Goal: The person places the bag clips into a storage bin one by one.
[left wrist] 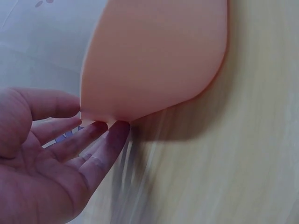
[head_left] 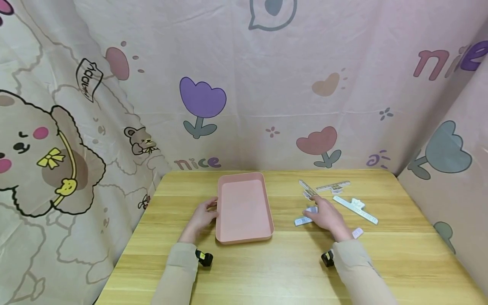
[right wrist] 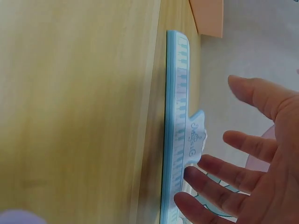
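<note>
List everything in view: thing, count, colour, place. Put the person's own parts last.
tray: one, pink, middle of the table, nothing in it.
piano-key clips: about five, pale blue and white, scattered right of the tray; exact count unclear.
nearest clip: one, blue with a keyboard print, lying flat on the table under the right fingertips.
table: one, light wood.
backdrop cloth: pink, with cartoon bears and tulips, behind and to both sides.
left hand: fingers straight, fingertips against the tray's left rim.
right hand: fingers spread, resting on the nearest clip.
</note>
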### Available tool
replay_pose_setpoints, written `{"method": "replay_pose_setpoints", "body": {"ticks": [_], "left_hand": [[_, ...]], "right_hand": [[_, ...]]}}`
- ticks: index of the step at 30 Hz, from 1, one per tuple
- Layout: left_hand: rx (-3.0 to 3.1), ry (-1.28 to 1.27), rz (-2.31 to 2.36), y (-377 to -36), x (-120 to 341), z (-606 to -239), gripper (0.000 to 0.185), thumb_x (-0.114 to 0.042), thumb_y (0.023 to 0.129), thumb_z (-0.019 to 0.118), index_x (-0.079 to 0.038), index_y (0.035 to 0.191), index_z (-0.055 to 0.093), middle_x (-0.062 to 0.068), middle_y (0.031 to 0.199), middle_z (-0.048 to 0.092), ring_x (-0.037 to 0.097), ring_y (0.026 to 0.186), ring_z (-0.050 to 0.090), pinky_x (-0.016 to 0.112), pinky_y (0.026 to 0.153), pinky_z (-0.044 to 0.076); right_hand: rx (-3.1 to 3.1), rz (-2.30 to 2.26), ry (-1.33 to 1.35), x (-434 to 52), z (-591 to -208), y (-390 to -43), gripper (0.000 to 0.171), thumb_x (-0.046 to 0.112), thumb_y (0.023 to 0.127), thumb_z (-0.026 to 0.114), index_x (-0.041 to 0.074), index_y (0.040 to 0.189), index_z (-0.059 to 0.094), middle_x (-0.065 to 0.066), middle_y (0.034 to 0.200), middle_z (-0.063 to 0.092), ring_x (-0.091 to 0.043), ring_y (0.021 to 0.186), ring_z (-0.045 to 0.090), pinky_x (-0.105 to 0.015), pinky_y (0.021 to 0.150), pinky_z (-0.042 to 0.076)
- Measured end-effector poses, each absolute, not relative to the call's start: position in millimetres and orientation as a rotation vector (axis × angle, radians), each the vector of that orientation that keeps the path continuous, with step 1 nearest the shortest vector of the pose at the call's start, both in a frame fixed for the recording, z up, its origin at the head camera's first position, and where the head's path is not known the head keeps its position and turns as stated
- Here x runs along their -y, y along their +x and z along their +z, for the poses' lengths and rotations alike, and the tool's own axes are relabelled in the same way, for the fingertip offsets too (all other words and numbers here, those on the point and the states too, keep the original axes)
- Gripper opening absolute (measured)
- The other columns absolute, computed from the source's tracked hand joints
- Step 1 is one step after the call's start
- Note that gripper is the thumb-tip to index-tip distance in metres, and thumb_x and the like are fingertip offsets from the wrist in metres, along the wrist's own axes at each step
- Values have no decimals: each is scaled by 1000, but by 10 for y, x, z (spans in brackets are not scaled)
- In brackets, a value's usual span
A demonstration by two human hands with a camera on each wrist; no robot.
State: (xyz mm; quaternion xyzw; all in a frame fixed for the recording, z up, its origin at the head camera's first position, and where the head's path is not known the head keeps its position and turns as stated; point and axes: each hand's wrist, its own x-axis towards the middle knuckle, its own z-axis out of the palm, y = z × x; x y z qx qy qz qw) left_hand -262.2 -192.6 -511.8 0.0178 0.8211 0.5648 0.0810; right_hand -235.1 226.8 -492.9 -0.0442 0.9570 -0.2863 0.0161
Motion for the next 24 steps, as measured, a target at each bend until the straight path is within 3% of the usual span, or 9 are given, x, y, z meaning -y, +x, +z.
{"method": "replay_pose_setpoints", "body": {"ticks": [16,24], "left_hand": [[-2422,41,1709,-2592,1911,-5082,62,10,87,57,5,146,40,26,141,47,41,127,47,47,100,46],[-2398,60,1721,-2588,1888,-5105,64,9,85,59,4,146,40,25,141,48,39,126,49,45,97,48]], "right_hand": [[-3004,-749,61,-2233,-4958,-2379,62,33,84,75,1,133,55,-28,126,57,-43,109,55,-59,86,47],[-2969,-773,144,-2204,-4931,-2404,64,31,82,76,-1,133,54,-30,126,56,-45,108,55,-59,87,46]]}}
